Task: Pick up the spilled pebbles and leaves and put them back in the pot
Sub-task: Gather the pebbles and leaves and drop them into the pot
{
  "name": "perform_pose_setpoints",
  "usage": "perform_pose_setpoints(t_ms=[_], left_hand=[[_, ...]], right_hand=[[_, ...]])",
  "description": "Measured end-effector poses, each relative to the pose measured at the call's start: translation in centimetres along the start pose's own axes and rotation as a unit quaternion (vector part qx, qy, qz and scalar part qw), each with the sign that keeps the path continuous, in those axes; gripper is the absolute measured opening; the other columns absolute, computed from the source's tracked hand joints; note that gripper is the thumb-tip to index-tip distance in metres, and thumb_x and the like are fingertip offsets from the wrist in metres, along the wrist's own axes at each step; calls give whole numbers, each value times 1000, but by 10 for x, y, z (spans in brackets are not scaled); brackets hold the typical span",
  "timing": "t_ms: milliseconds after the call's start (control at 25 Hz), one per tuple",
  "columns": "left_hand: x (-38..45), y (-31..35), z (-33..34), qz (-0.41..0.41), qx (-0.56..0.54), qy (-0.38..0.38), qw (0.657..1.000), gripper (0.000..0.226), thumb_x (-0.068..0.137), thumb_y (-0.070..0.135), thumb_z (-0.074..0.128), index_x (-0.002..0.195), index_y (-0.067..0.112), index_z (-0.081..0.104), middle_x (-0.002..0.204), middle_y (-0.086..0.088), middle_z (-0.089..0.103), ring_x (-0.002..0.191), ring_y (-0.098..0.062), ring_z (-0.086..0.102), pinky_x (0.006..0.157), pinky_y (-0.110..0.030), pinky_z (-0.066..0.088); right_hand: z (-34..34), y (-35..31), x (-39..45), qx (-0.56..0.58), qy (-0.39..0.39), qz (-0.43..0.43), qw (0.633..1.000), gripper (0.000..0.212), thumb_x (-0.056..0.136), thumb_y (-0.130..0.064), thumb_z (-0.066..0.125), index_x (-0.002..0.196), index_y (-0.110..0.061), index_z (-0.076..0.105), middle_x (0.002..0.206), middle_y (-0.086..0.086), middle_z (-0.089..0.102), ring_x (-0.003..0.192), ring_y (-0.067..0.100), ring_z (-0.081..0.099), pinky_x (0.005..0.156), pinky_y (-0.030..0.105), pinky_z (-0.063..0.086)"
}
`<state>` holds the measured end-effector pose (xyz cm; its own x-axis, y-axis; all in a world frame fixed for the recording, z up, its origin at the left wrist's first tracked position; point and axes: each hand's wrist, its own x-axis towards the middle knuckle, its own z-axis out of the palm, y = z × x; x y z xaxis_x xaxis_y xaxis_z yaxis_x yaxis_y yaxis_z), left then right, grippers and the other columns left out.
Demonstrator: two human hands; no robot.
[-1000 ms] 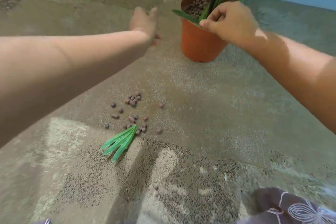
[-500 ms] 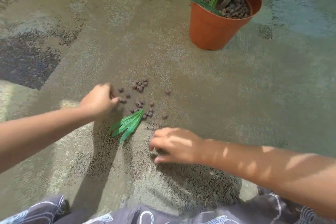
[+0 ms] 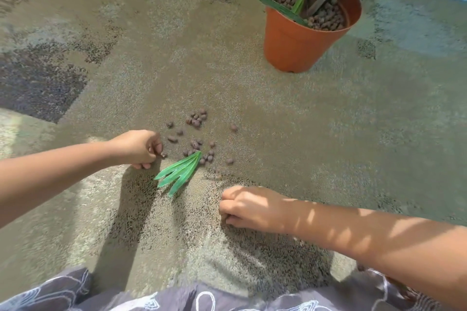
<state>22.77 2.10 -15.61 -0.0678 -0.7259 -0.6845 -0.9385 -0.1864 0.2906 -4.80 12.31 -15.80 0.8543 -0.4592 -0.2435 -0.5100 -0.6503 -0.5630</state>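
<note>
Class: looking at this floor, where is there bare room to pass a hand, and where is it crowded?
Bare floor lies between the spilled pebbles and the pot. Crowded: left hand, pebbles and leaves bunch together; right hand sits just below.

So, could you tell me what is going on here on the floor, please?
A person is gathering spilled pebbles off the floor. The left hand is pinching one pebble at the near-left edge of the scatter. The right hand rests curled on the floor nearer the person, apart from the pebbles; whether it holds anything cannot be seen. A loose leaf sprig lies between the hands. The orange pot stands upright farther away, already holding pebbles and a plant.
</note>
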Motion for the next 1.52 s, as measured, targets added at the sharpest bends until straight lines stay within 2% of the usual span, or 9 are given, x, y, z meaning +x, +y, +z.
perform_pose_setpoints(t_ms=[160,280,440,640,800,960,1120,1280,1520], left_hand=[[-5,7,2,67,115,29,991,19,81,31,64,84,25,47,74,4,64,60,-9,63,51,-25,54],[-2,9,-2,119,168,51,977,15,85,25,57,77,29,46,72,5,65,54,-2,62,48,-22,44],[3,17,-5,100,40,29,994,10,85,16,59,78,20,54,75,-2,67,57,-5,67,49,-22,55],[2,24,2,100,38,-30,994,5,81,21,65,83,19,60,74,0,69,62,-9,67,51,-19,55],[1,32,13,84,110,-55,989,40,65,51,72,79,19,51,71,5,59,60,-12,58,48,-24,49],[3,37,19,104,195,-14,975,38,70,45,71,85,20,47,76,8,50,69,-11,48,52,-20,34],[5,39,8,76,165,-55,982,24,79,32,67,72,23,45,71,9,50,60,-3,48,48,-15,34],[5,36,-1,26,102,-47,993,19,78,27,68,72,18,52,67,5,58,55,-5,55,40,-12,41],[2,31,-12,-26,-152,-77,985,7,75,4,68,77,4,61,53,0,71,50,-8,68,43,-18,52]], right_hand=[[-9,-1,11,52,9,67,996,4,89,-16,54,89,-12,57,88,-3,55,78,11,52,69,18,42],[-15,2,18,73,-26,104,992,9,86,-24,60,86,-21,51,88,-8,48,75,7,48,64,19,40],[-9,4,16,68,-78,110,989,11,83,-23,64,86,-22,54,88,-10,44,74,4,44,61,17,40],[-16,6,29,200,-22,206,957,12,85,-11,61,82,-22,56,86,-8,54,74,6,52,65,21,50],[-31,11,41,307,85,294,901,18,82,-6,60,82,-24,58,86,-7,58,72,7,56,64,17,52],[-44,26,30,179,129,310,925,12,85,-7,57,91,-17,61,100,-4,54,74,5,54,59,15,48],[-40,35,32,37,122,275,953,14,89,-10,54,102,-15,56,105,0,52,86,13,55,76,22,51],[-35,40,41,35,133,258,956,16,87,-11,57,103,-16,57,107,2,53,91,17,55,81,26,52],[-44,43,43,142,155,286,935,11,86,-10,60,96,-14,61,87,-6,58,75,10,59,64,17,52]])
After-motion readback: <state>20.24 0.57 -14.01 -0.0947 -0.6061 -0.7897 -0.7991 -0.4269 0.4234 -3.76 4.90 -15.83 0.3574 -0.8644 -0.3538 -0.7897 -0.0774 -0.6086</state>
